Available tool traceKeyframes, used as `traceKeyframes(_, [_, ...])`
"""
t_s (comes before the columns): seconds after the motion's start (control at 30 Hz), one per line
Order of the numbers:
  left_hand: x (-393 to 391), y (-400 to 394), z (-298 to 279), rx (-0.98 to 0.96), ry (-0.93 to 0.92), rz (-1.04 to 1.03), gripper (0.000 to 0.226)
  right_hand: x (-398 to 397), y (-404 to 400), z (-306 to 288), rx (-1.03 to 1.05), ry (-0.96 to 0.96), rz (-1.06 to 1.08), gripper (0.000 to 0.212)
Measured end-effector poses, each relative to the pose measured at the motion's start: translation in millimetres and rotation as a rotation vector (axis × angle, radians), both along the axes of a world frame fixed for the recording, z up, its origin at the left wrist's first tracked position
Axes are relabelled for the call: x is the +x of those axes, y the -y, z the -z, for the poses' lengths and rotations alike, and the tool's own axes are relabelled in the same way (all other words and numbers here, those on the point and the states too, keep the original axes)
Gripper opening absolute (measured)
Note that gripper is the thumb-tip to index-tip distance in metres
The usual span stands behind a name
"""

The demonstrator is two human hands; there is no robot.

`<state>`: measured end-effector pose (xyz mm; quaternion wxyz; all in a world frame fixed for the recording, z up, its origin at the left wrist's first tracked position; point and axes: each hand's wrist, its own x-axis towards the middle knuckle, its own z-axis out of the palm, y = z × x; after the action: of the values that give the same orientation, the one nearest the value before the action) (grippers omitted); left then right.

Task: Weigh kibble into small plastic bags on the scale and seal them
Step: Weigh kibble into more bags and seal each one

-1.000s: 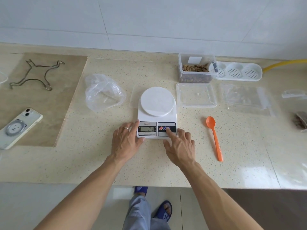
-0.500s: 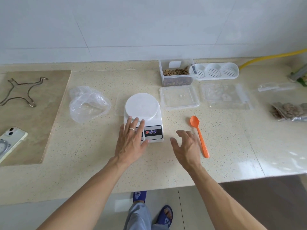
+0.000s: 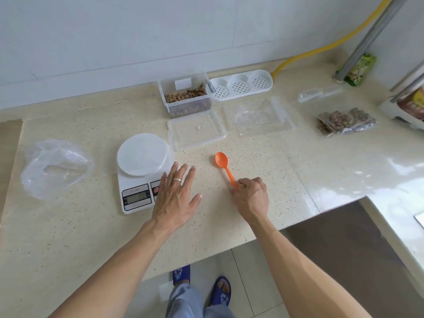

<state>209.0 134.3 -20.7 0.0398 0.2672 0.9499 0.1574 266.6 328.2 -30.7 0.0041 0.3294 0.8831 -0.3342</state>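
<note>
- Your left hand [image 3: 175,198] lies flat with the fingers straight and spread. It holds nothing, and it covers the right front corner of the scale [image 3: 142,172].
- Your right hand [image 3: 251,196] is well to the right of the scale. Its fingers are curled on the end of the handle of the orange spoon [image 3: 224,167], which lies on the counter [image 3: 298,171].
- The plate of the scale is bare and its display is lit; the digits are too small to read.
- The kibble box [image 3: 187,97] stands open behind and to the right of the scale, and its clear lid [image 3: 196,129] lies just in front of the box.
- An empty zip bag [image 3: 259,117] lies flat to the right of the lid.
- A filled kibble bag [image 3: 345,120] lies far to the right of the scale.
- A crumpled clear bag [image 3: 55,167] lies to the left of the scale.
</note>
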Motion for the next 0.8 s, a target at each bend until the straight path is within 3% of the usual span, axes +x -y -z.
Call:
traceKeyframes(0.1, [-8.2, 8.1, -6.2, -0.028, -0.021, 0.003, 0.072, -11.0, 4.2, 0.2, 0.006, 0.026, -0.011, 0.019])
traceKeyframes(0.23, [-28.9, 20.7, -15.2, 0.000, -0.013, -0.049, 0.071, -28.0, 10.0, -8.0, -0.154, 0.016, 0.023, 0.014])
traceKeyframes(0.47, [-83.9, 49.8, -27.6, 0.045, -0.026, -0.115, 0.066, -89.1, 38.3, -35.8, -0.387, -0.173, 0.086, 0.006])
traceKeyframes(0.67, [-136.5, 82.1, -29.0, 0.073, -0.034, -0.170, 0.067, -147.4, 75.5, -40.0, -0.433, -0.081, 0.075, 0.018])
traceKeyframes(0.8, [-161.4, 90.4, -27.2, 0.092, 0.015, -0.171, 0.059, -164.6, 91.3, -32.7, -0.528, 0.015, 0.081, 0.007])
